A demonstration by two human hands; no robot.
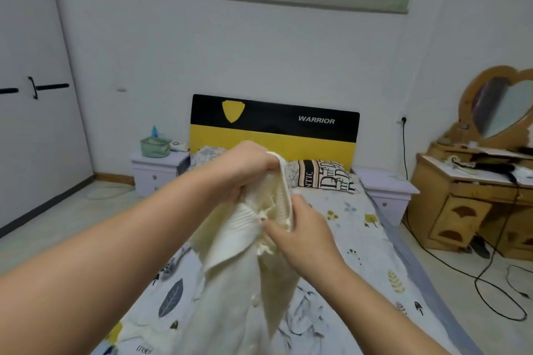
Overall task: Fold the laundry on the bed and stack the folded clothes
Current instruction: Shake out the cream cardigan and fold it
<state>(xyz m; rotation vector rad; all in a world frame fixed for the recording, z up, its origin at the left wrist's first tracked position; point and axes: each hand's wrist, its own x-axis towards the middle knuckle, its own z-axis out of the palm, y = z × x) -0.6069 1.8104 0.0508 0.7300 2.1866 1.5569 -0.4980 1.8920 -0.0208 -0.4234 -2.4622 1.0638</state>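
A cream knitted garment (pixel 230 282) with a ribbed collar hangs in the air above the bed (pixel 360 242). My left hand (pixel 248 170) grips its top edge, fingers curled round the knit. My right hand (pixel 300 228) pinches the fabric just below and to the right, near the collar. The garment's lower part drapes down toward the patterned bedsheet. A crumpled pale grey-white piece of laundry (pixel 302 314) lies on the sheet under my right forearm.
Pillows (pixel 326 177) lie at the yellow-and-black headboard (pixel 274 130). White nightstands (pixel 158 170) flank the bed; the left one carries a green basket (pixel 155 147). A wooden dresser (pixel 473 202) with a heart mirror stands right, black cables (pixel 490 282) on the floor. A white wardrobe (pixel 31 124) is left.
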